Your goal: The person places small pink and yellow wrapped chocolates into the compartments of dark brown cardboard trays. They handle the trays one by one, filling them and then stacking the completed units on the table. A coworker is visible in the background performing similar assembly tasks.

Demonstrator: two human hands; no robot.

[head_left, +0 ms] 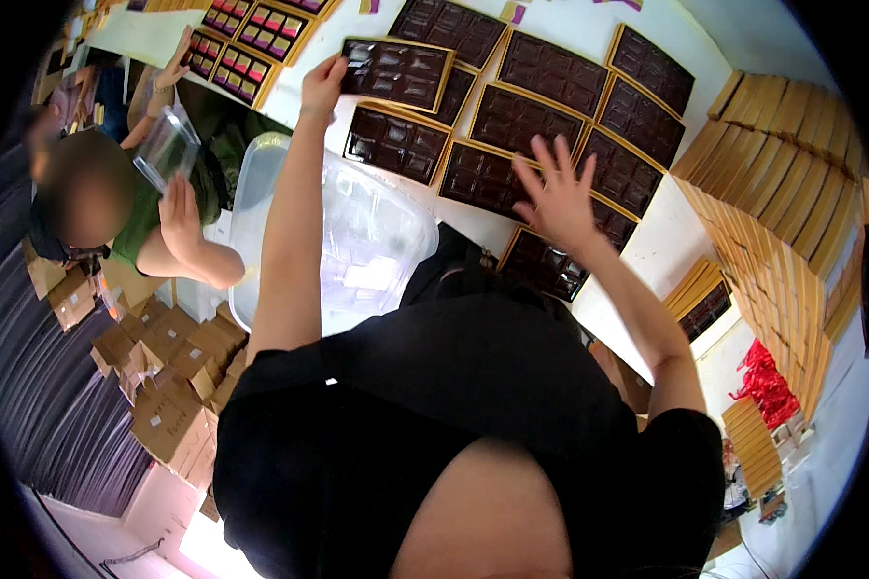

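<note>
My left hand [322,89] grips the left end of a gold-edged box with a dark brown compartment insert [396,73]. The box is slightly tilted and overlaps another tray-lined box [462,95] beneath it. My right hand [562,201] is open, fingers spread, over the boxes at the middle right. It is nearest to a box with a dark insert [483,179]; whether the fingertips touch it I cannot tell. Several more such boxes [552,73] lie in rows on the white table [333,29], and their compartments look empty.
Stacked gold-edged boxes [782,164] line the right side. A translucent plastic tub [357,217] stands left of my body. At the left a co-worker's hand [179,217] is by a transparent lid [169,150], near boxes filled with pink and purple pieces [251,58]. Cardboard cartons [169,415] sit lower left.
</note>
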